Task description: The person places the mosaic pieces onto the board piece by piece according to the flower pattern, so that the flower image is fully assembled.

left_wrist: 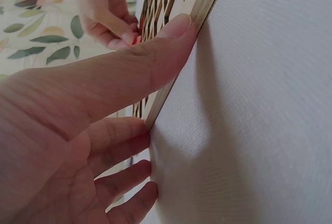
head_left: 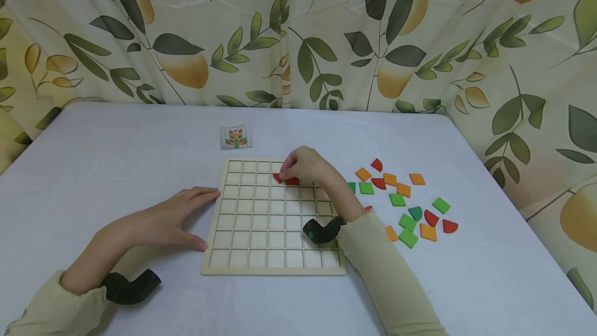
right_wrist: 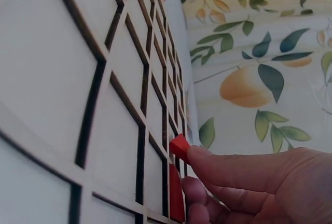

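My right hand pinches a small red tile between thumb and fingers, over the upper part of a pale wooden grid board. Another red tile sits in a grid cell right beneath those fingers. At the board's left side is my left hand, its fingers spread and fairly straight. The left thumb lies against the board's edge, and the fingertips touch that same side farther up. In the head view, the right hand hides part of the board's top right.
Right of the board lie several loose tiles: orange squares, green squares, red quarter-rounds and a dark green one. A small card with a coloured pattern lies behind the board. A patterned curtain hangs behind the white table.
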Tool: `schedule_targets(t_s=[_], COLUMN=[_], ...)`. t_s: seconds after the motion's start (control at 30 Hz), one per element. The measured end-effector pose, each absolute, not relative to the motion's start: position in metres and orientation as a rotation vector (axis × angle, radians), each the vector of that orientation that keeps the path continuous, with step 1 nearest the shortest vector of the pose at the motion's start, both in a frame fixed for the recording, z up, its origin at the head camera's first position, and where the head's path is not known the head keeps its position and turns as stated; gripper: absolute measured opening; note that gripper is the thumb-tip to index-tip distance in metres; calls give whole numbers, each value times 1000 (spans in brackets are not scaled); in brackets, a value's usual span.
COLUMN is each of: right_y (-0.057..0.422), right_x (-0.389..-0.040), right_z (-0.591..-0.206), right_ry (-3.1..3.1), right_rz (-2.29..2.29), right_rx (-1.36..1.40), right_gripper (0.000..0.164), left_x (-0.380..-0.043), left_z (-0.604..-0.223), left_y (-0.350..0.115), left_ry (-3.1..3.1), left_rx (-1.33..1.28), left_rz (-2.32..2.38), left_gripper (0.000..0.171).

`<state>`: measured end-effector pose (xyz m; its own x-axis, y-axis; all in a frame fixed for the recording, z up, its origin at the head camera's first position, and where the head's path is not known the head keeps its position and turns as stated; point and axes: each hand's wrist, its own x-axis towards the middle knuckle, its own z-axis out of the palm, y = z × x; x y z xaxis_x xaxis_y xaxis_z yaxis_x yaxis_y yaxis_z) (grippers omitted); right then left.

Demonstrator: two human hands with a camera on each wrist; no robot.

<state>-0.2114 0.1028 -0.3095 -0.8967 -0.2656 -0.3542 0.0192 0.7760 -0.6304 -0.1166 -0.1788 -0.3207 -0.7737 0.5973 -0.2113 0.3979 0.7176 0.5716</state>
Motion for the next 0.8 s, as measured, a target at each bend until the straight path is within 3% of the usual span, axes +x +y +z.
schedule_targets(t_s=[0.8], right_y=[100], right_x=[-209], right_z=[-315], right_ry=[2601], right_rz=[-799], right_rx=[-274], right_gripper=[11], left_x=[-116], left_z=[-322], left_y=[-179], left_ry=[2542], left_rx=[748], left_rz=[698], left_gripper=[100])
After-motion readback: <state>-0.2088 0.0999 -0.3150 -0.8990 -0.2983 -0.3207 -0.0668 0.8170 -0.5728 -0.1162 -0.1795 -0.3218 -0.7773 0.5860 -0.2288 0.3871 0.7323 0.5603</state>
